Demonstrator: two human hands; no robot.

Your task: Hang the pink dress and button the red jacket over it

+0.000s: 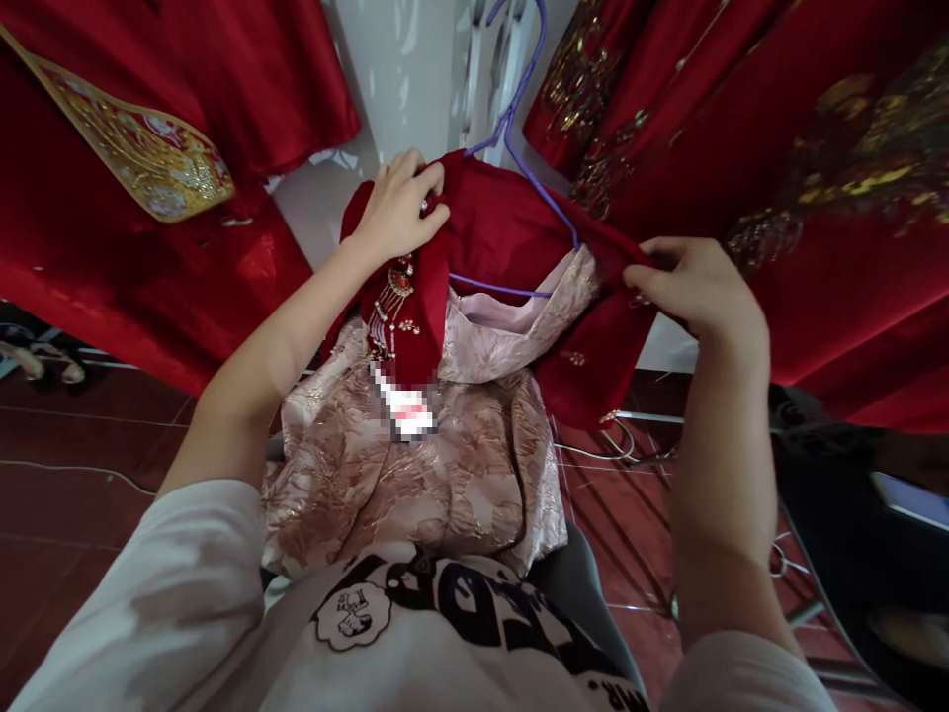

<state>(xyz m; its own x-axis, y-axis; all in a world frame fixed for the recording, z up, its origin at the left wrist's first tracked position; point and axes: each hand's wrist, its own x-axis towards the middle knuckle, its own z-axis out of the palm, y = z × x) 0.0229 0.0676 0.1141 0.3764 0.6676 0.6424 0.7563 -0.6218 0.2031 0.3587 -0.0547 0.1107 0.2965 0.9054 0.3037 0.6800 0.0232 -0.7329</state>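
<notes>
A pink-and-gold brocade dress (474,475) lies over my lap, its neckline on a purple wire hanger (545,188). Over its shoulders is a red velvet garment (496,227), possibly a cape, with a beaded tassel ornament (398,287) on its left front. My left hand (404,208) grips the velvet at the left shoulder with bent fingers. At the far right edge, my right hand (693,282) pinches the cloth between thumb and fingers, holding that side spread outward. A white tag (411,410), blurred out, hangs over the brocade below the tassel.
Red embroidered gowns hang on the left (244,89) and right (837,198), close to both arms. A phone (911,497) rests on a dark surface at right. Cables (619,445) and shoes (55,366) are on the red tiled floor.
</notes>
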